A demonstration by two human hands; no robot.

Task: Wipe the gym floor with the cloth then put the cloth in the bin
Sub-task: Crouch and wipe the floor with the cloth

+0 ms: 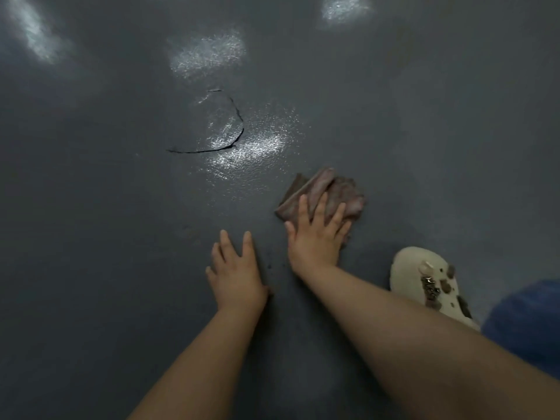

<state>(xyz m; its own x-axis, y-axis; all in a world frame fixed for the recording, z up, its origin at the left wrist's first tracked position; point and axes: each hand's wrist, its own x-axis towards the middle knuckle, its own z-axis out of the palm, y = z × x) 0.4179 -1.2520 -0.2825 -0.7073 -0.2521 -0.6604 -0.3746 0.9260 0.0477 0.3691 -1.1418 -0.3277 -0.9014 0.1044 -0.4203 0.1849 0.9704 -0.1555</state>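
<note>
A folded brownish-pink cloth (325, 190) lies on the dark grey gym floor (121, 192), right of centre. My right hand (316, 237) presses flat on the cloth's near part, fingers straight and spread. My left hand (235, 272) rests flat on the bare floor just left of it, fingers straight, holding nothing. No bin is in view.
A curved crack (233, 128) runs through the floor coating ahead, beside shiny light patches. A cream shoe with small charms (430, 283) stands on the floor at the right, next to a blue trouser leg (527, 322).
</note>
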